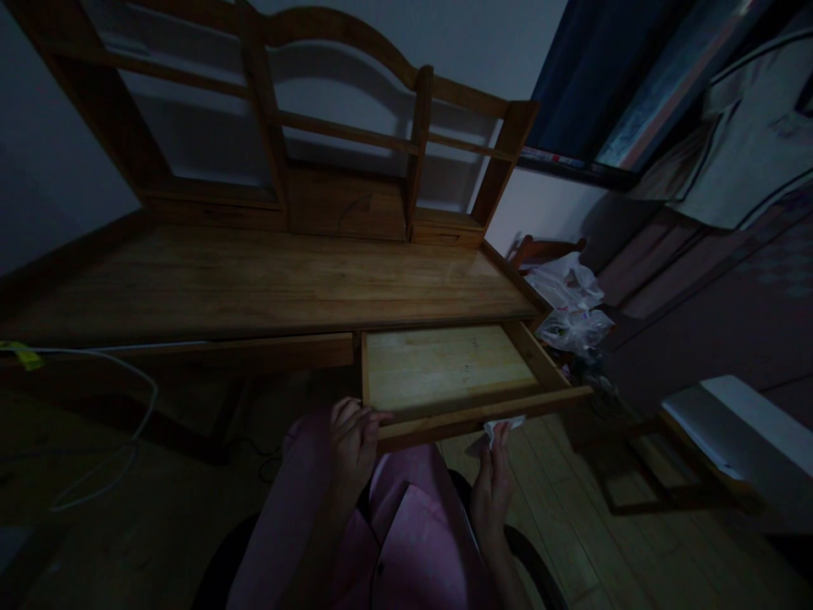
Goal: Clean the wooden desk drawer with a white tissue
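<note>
A wooden desk (254, 280) with a shelf hutch stands before me, its right drawer (445, 364) pulled out and bare inside. My left hand (352, 440) curls its fingers over the drawer's front edge at its left end. My right hand (492, 483) is just under the drawer front and pinches a small white tissue (501, 424) against it. I sit close, with pink clothing over my lap.
A white cable (120, 407) loops off the desk's left edge. Plastic bags (565, 305) lie on a chair to the right of the desk. A low wooden bench with a white pad (730, 424) stands on the wood floor at right.
</note>
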Tool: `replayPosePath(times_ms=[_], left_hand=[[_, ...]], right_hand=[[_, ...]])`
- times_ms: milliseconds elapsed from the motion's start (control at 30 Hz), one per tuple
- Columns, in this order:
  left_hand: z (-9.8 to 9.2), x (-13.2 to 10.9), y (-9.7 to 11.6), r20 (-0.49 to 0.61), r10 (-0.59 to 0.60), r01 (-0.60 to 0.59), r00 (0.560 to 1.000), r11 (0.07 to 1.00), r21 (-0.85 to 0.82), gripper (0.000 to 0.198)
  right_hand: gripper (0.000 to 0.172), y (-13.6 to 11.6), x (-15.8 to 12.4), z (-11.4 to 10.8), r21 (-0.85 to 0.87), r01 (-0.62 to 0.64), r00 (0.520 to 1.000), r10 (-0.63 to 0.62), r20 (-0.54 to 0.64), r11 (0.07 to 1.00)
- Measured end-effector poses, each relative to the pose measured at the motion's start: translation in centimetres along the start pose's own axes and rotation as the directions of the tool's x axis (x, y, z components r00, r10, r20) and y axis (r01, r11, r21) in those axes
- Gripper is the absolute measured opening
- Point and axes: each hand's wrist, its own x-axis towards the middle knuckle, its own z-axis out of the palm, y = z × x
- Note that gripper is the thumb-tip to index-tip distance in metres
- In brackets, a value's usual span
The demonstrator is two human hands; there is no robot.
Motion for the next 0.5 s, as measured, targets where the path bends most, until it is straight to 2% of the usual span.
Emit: replayPosePath(times_ms=[267,500], left_hand=[[-0.1,0.1,0.1,0.001,-0.008,0.008,1.0,1.0,0.014,0.035],[0.0,0.0,-0.1,0.018,-0.012,0.012,1.0,1.0,0.005,0.034]], right_hand=[[0.065,0.1,-1.1,0.6,0.123,-0.13,0.991,0.127,0.031,0.984],[0.065,0.2,-1.4,0.4,0.155,-0.155,0.987,0.147,0.06,0.976]])
